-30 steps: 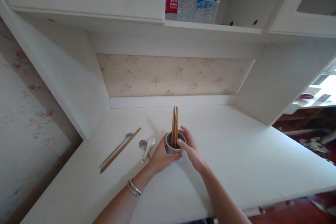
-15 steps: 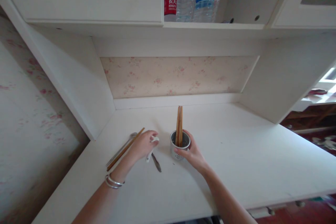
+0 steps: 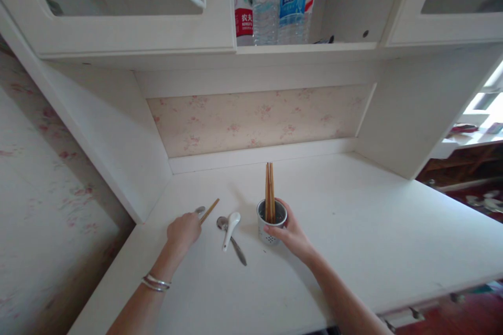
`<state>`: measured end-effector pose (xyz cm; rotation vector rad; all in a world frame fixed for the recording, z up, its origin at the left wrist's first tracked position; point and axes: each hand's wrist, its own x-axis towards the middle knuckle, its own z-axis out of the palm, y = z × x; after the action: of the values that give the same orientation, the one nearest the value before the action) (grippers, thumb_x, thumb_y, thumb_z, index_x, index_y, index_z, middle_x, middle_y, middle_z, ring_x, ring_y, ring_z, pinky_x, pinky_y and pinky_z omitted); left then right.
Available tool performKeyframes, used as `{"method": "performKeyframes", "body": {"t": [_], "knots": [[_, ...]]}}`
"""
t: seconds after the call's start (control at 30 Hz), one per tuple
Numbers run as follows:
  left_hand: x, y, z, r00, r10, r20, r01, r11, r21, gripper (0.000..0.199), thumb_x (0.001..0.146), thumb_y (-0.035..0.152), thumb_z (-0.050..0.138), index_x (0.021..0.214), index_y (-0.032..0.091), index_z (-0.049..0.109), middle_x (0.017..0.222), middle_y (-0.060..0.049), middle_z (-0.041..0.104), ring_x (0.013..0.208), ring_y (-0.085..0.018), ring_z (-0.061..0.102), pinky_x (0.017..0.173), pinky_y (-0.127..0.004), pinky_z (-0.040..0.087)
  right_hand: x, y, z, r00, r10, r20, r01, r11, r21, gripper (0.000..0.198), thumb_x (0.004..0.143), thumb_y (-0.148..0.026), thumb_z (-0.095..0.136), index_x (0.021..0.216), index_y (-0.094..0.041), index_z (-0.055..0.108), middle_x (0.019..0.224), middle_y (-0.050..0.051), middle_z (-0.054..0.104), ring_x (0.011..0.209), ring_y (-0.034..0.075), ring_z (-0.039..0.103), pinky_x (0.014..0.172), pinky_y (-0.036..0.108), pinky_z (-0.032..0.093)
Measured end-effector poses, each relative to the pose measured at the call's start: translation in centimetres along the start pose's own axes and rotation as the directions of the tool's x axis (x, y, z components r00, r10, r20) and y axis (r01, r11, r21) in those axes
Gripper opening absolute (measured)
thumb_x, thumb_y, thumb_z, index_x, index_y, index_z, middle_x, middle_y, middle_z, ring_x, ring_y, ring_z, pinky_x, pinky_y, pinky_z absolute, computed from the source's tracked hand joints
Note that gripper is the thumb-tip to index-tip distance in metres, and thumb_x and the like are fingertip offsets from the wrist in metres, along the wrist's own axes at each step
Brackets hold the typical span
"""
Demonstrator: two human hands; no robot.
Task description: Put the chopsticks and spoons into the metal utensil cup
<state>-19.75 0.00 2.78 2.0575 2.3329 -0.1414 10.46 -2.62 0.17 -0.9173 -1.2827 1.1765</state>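
Note:
My left hand (image 3: 184, 230) is closed over wooden chopsticks (image 3: 210, 211) lying at the left of the white counter; their tips stick out past the fingers. Just beside them shows the bowl of a long metal spoon (image 3: 199, 210), its handle hidden under the hand. To the right, a white ceramic spoon (image 3: 231, 227) rests across a second metal spoon (image 3: 239, 252). My right hand (image 3: 288, 227) grips a perforated metal utensil holder (image 3: 268, 233) by its right side, thumb at the front. Several wooden chopsticks (image 3: 270, 191) stand upright in the holder.
A white cabinet (image 3: 157, 36) overhangs the counter (image 3: 353, 230), with several plastic bottles (image 3: 292, 8) on its open shelf. Side panels close the counter off at left and right, and a floral back panel (image 3: 255, 120) stands behind.
My left hand has left the white spoon, which now lies on the metal spoon, and moved left onto the chopsticks. My right hand still holds the utensil holder. The view has shifted slightly.

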Motion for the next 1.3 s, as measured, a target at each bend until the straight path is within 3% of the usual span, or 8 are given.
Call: {"method": "performKeyframes", "body": {"t": [0.33,0.43,0.57,0.67,0.8,0.9,1.1,1.3], "knots": [[1.6,0.0,0.2,0.989,0.077,0.124,-0.057,0.986,-0.158,0.028,0.078,0.04,0.05,0.074,0.019,0.069,0.085,-0.012,0.072,0.078,-0.024,0.066,0.067,-0.029,0.044,-0.1,-0.2,0.1,1.0,-0.004,0.003,0.004,1.0,-0.001,0.075,0.061,-0.028,0.081,0.126,-0.026,0.043,0.114,0.006,0.063,0.105,0.025,0.059,0.095,0.045,0.043],[2.0,0.0,-0.6,0.992,0.098,0.079,-0.081,0.977,-0.195,0.027,0.079,0.04,0.05,0.073,0.02,0.067,0.081,-0.009,0.071,0.078,-0.023,0.066,0.066,-0.028,0.042,-0.2,-0.3,0.1,1.0,0.008,0.007,-0.008,1.0,0.01,0.076,0.061,-0.026,0.081,0.126,-0.026,0.042,0.113,0.006,0.063,0.104,0.024,0.059,0.093,0.043,0.044],[2.2,0.9,-2.9,0.986,0.139,-0.096,-0.163,0.932,-0.324,0.024,0.08,0.039,0.049,0.08,0.021,0.066,0.084,-0.007,0.071,0.078,-0.021,0.064,0.068,-0.028,0.042,-0.2,-0.3,0.2,1.0,-0.009,-0.002,0.009,1.0,-0.001,0.075,0.06,-0.026,0.081,0.125,-0.026,0.043,0.112,0.005,0.064,0.104,0.024,0.06,0.095,0.043,0.043],[1.6,2.9,-5.0,0.953,0.181,-0.243,-0.287,0.792,-0.539,0.025,0.081,0.038,0.05,0.085,0.019,0.065,0.087,-0.006,0.07,0.08,-0.019,0.064,0.071,-0.027,0.045,-0.2,-0.2,0.2,1.0,-0.024,-0.012,0.024,1.0,-0.006,0.074,0.059,-0.027,0.081,0.124,-0.026,0.045,0.111,0.005,0.065,0.103,0.024,0.06,0.096,0.044,0.042],[0.0,6.7,-8.0,0.936,0.137,-0.323,-0.35,0.424,-0.835,0.036,0.08,0.046,0.053,0.095,0.016,0.064,0.089,-0.008,0.069,0.077,-0.018,0.064,0.063,-0.026,0.049,-0.2,-0.3,0.2,0.999,-0.035,-0.008,0.035,0.999,-0.033,0.073,0.06,-0.028,0.081,0.124,-0.026,0.045,0.111,0.005,0.064,0.103,0.025,0.06,0.095,0.045,0.043],[-1.0,9.4,-9.8,0.914,0.099,-0.394,-0.406,0.237,-0.883,0.037,0.079,0.048,0.057,0.097,0.016,0.064,0.088,-0.007,0.069,0.078,-0.017,0.064,0.06,-0.024,0.049,-0.3,-0.6,0.3,0.999,-0.038,-0.004,0.038,0.999,-0.031,0.073,0.061,-0.028,0.081,0.124,-0.026,0.044,0.111,0.005,0.064,0.104,0.024,0.059,0.095,0.044,0.043],[-1.2,12.8,-9.8,0.901,0.054,-0.431,-0.434,0.087,-0.897,0.04,0.079,0.049,0.059,0.102,0.017,0.063,0.087,-0.007,0.07,0.075,-0.015,0.063,0.057,-0.021,0.047,-0.4,-0.7,0.3,0.999,-0.048,-0.003,0.047,0.998,-0.03,0.073,0.059,-0.027,0.082,0.123,-0.026,0.046,0.112,0.004,0.064,0.104,0.023,0.059,0.095,0.042,0.042],[-1.6,13.5,-9.5,0.887,-0.061,-0.457,-0.458,-0.003,-0.889,0.043,0.078,0.052,0.059,0.1,0.016,0.062,0.091,-0.008,0.069,0.074,-0.014,0.062,0.053,-0.02,0.047,-0.5,-0.9,0.4,0.999,-0.046,0.024,0.046,0.999,-0.024,0.072,0.062,-0.027,0.08,0.124,-0.027,0.044,0.111,0.004,0.065,0.102,0.023,0.06,0.093,0.042,0.044]]}}
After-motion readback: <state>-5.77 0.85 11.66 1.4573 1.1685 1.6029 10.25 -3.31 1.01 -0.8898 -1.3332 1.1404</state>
